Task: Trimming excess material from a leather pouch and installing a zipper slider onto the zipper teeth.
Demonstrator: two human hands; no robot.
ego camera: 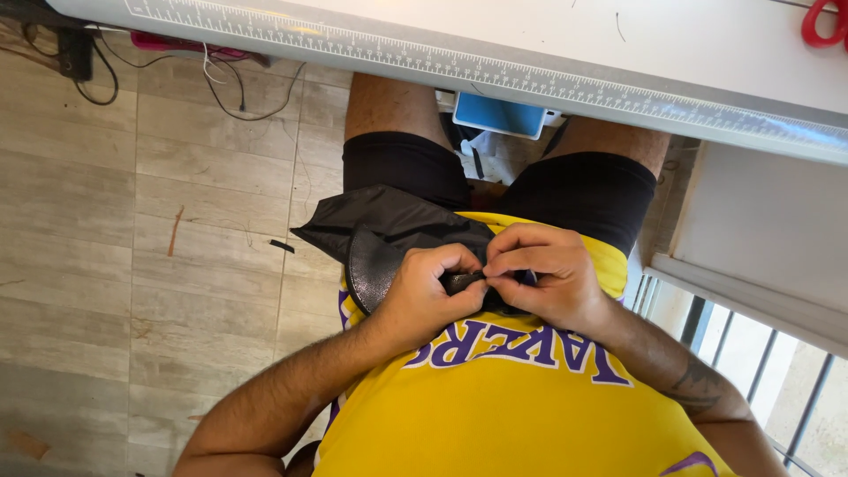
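I sit looking down at my lap. A black piece (380, 231) of fabric and textured leather lies over my thigh and against my yellow jersey. My left hand (433, 296) and my right hand (543, 278) meet at its edge, both pinching a small black part (464, 283) between thumbs and fingertips. The part is mostly covered by my fingers, so its shape is unclear.
A white worktable (671, 53) with a printed ruler strip along its edge (495, 75) spans the top. Red scissor handles (821, 25) lie at its right corner. A blue item (499, 115) hangs under the table. Cables (221, 84) trail on the wood-look floor at left. A window rail is at right.
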